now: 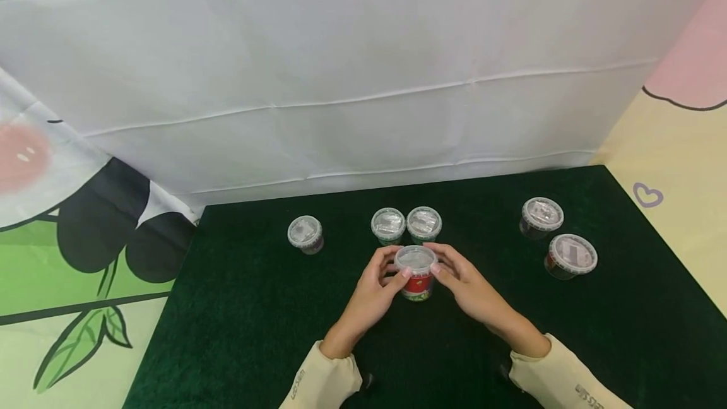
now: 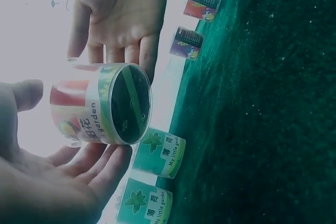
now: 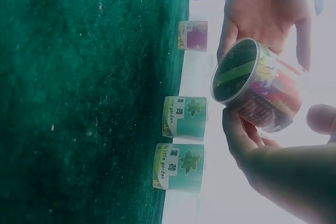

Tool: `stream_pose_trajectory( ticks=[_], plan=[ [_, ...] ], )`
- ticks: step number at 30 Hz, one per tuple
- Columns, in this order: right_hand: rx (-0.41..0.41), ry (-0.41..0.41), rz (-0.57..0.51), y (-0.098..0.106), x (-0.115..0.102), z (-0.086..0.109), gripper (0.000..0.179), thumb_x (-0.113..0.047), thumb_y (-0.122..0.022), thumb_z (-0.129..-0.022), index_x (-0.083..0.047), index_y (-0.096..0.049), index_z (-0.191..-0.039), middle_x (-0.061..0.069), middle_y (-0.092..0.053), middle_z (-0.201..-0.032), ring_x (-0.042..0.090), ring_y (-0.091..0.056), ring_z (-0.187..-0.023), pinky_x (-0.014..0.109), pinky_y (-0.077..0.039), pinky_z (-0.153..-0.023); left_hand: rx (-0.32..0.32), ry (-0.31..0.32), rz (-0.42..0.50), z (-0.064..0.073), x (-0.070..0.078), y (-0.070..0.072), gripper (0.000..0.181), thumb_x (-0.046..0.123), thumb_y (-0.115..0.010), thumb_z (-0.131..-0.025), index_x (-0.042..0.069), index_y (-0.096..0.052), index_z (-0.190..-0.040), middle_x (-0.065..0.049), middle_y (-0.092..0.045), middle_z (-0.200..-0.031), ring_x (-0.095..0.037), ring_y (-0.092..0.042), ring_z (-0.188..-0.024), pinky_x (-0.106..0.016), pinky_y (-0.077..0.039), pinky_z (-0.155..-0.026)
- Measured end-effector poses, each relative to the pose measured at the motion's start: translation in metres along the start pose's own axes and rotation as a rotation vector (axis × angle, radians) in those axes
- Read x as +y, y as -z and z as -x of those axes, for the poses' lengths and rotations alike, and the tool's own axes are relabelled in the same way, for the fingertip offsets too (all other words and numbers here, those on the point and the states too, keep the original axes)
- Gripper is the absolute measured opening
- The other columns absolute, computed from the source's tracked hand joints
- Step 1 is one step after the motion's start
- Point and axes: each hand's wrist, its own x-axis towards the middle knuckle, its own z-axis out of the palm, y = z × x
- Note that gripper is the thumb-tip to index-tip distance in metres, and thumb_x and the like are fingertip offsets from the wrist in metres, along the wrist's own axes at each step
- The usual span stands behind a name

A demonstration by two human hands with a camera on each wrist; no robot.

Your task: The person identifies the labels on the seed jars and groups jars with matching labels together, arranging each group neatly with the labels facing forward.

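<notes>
Between my two hands is a small clear-lidded plastic tub (image 1: pixel 418 284) with a red label, raised off the dark green cloth. The left hand (image 1: pixel 372 292) holds its left side, thumb at the front and fingers behind. On the opposite side the right hand (image 1: pixel 472 289) grips it in the same way. Both wrist views show the clear underside of the tub (image 2: pixel 86 103), a green strip across it. Just behind stand two tubs with green mint-leaf labels, a left one (image 2: pixel 160 153) and a right one (image 3: pixel 179 167), side by side.
A lone tub (image 1: pixel 305 234) with a purple label stands at the left. Over at the right are two more lidded tubs, one farther back (image 1: pixel 542 216) and one nearer (image 1: pixel 571 256). A white cloth wall (image 1: pixel 363 93) rises behind the green-covered table (image 1: pixel 238 333).
</notes>
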Motion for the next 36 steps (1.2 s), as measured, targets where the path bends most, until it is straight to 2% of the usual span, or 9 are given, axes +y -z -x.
stream_pose_trajectory(
  ticks=[3, 6, 13, 19, 24, 29, 36],
  plan=[
    [-0.006, -0.007, 0.004, 0.000, 0.000, 0.001, 0.053, -0.022, -0.042, -0.115, -0.003, -0.031, -0.162, 0.027, -0.040, -0.162, 0.046, -0.041, -0.149, 0.065, -0.033, -0.121, -0.032, 0.003, 0.013, 0.001, 0.000, 0.001, 0.050, 0.023, -0.058, -0.109, 0.005, -0.041, -0.153, -0.019, -0.053, -0.152, -0.037, -0.054, -0.136, -0.053, -0.047, -0.114],
    [-0.004, -0.011, 0.003, 0.000, 0.000, 0.001, 0.053, -0.023, -0.042, -0.115, -0.003, -0.031, -0.162, 0.027, -0.039, -0.162, 0.047, -0.040, -0.149, 0.065, -0.033, -0.121, -0.033, 0.008, 0.021, 0.002, 0.000, 0.001, 0.050, 0.024, -0.058, -0.109, 0.006, -0.042, -0.153, -0.018, -0.053, -0.152, -0.036, -0.054, -0.136, -0.052, -0.047, -0.114],
    [0.011, 0.000, 0.008, -0.002, -0.002, 0.002, 0.054, -0.024, -0.045, -0.114, -0.004, -0.031, -0.162, 0.027, -0.040, -0.162, 0.045, -0.042, -0.148, 0.063, -0.035, -0.121, 0.020, 0.014, 0.025, 0.003, 0.001, 0.001, 0.050, 0.026, -0.060, -0.109, 0.006, -0.044, -0.152, -0.017, -0.053, -0.150, -0.034, -0.056, -0.134, -0.052, -0.048, -0.113],
    [0.008, 0.003, -0.006, -0.003, -0.002, 0.003, 0.055, -0.023, -0.048, -0.113, -0.003, -0.030, -0.161, 0.027, -0.043, -0.159, 0.045, -0.044, -0.147, 0.060, -0.039, -0.119, 0.075, -0.015, 0.011, 0.006, 0.000, -0.004, 0.048, 0.022, -0.062, -0.107, 0.003, -0.046, -0.149, -0.019, -0.058, -0.145, -0.034, -0.061, -0.129, -0.050, -0.051, -0.108],
    [0.012, 0.009, 0.023, -0.005, -0.001, 0.003, 0.054, -0.022, -0.049, -0.113, -0.002, -0.031, -0.160, 0.027, -0.044, -0.158, 0.046, -0.044, -0.147, 0.061, -0.040, -0.118, 0.112, -0.031, -0.030, 0.008, -0.002, -0.009, 0.049, 0.024, -0.066, -0.105, 0.004, -0.048, -0.145, -0.017, -0.060, -0.140, -0.032, -0.062, -0.125, -0.049, -0.052, -0.105],
    [0.011, 0.018, 0.037, -0.005, 0.002, 0.002, 0.051, -0.020, -0.049, -0.113, -0.002, -0.033, -0.158, 0.027, -0.047, -0.156, 0.046, -0.046, -0.145, 0.059, -0.042, -0.117, 0.126, -0.048, -0.050, 0.010, -0.003, -0.014, 0.050, 0.024, -0.069, -0.103, 0.004, -0.047, -0.143, -0.016, -0.059, -0.138, -0.031, -0.061, -0.123, -0.050, -0.052, -0.105],
    [-0.019, 0.032, 0.026, -0.002, 0.004, 0.004, 0.053, -0.021, -0.046, -0.114, 0.000, -0.030, -0.160, 0.029, -0.042, -0.159, 0.046, -0.042, -0.149, 0.059, -0.039, -0.119, 0.110, -0.034, -0.020, 0.010, -0.003, -0.013, 0.047, 0.025, -0.065, -0.105, 0.005, -0.048, -0.143, -0.016, -0.059, -0.139, -0.029, -0.061, -0.123, -0.043, -0.052, -0.102]
  ],
)
